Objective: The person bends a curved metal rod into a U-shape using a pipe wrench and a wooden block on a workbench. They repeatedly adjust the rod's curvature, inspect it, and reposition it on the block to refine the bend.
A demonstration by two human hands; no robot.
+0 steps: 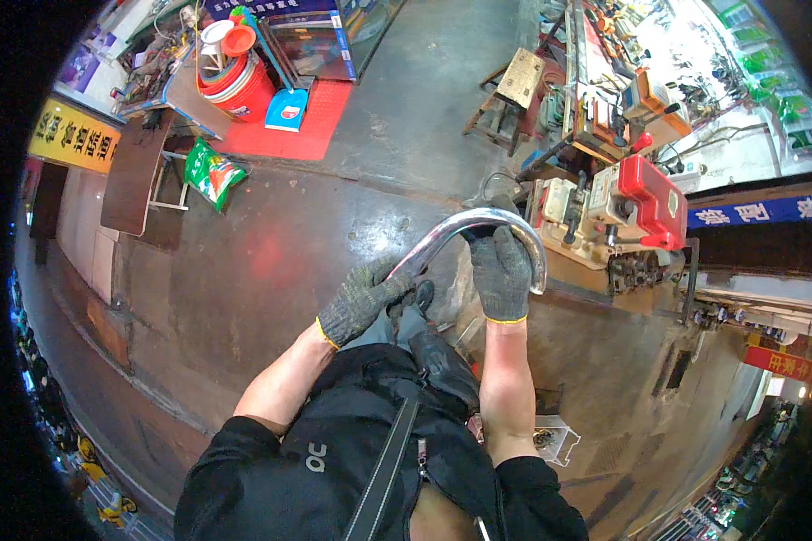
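A shiny chrome-coloured tube (465, 219), bent into a hook, is held out in front of my body. My left hand (367, 299), in a dark grey knit glove with a yellow cuff edge, wraps round its straight lower-left end. Inside the bend is my right hand (501, 270), gloved the same way, its fingers curled up against the tube's inner side near the top of the curve. The tube's free end points down just right of that hand. My right fingertips are partly hidden, and a dark patch beside them is too unclear to name.
On the right, a red-and-beige key-cutting machine (645, 203) stands near a cluttered workbench (579, 126). A wooden stool (520, 79) is beyond it. Red buckets (248, 90), a blue dustpan (287, 108), a green bag (211, 174) and a brown folding table (135, 176) are at left.
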